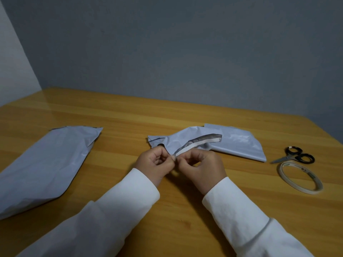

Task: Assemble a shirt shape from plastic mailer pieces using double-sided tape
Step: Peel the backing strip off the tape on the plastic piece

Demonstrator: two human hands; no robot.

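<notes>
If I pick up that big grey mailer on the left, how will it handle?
The big mailer probably flops: it is thin, creased film. It looks light for its size, lying flat. Its glossy sheen suggests it may slip on the table.

Grey mailer piece [178, 140] with white tape strip [196, 145] lifted mid-table; larger piece [46, 164] flat at left.

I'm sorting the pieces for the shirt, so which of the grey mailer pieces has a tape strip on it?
The middle piece, pinched by both hands, carries a white strip along its edge. The left piece and right piece lie flat, showing none.
</notes>
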